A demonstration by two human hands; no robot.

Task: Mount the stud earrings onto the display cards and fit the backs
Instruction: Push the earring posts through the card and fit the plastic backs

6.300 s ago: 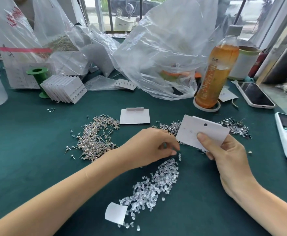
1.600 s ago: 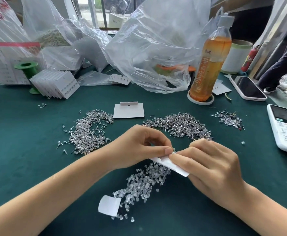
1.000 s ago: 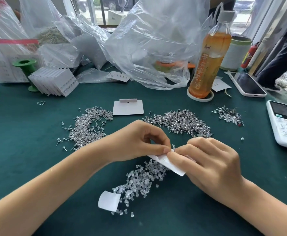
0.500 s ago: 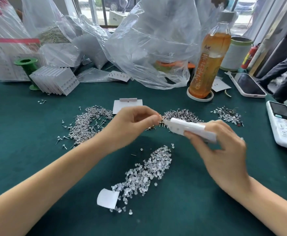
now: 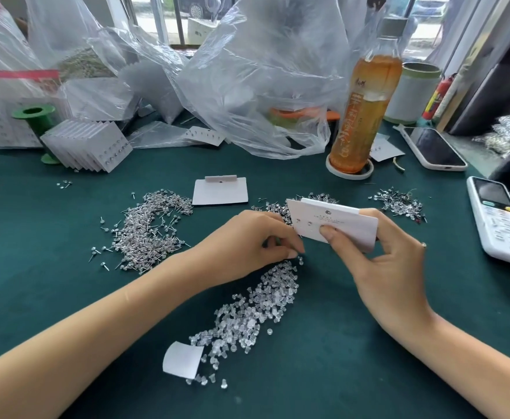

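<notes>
Right hand [image 5: 380, 255] – pinches display card [image 5: 338, 222] | left hand [image 5: 256, 240] – fingertips curled over clear backs [image 5: 256, 309], contents unclear

Table cover [image 5: 36, 237]: dark green cloth, matt, felt-like. Display card [image 5: 338, 225] in right hand [image 5: 390, 267]: white card stock, matt, smooth, small printed line. Spare card [image 5: 220, 192] and paper scrap [image 5: 182, 359]: same matt white. Stud earrings pile [image 5: 148, 228]: shiny silver-coloured metal pins. Earring backs pile [image 5: 256, 306]: clear soft-looking plastic, glossy. Big bag [image 5: 263, 71]: thin clear plastic film, crinkled, shiny. Bottle [image 5: 365, 101]: clear glossy plastic, amber liquid. Spool [image 5: 34, 116]: green plastic, smooth. Smartphone [image 5: 432, 148]: glossy black glass, pale case. Handset [image 5: 501, 225]: white plastic, semi-gloss.
</notes>
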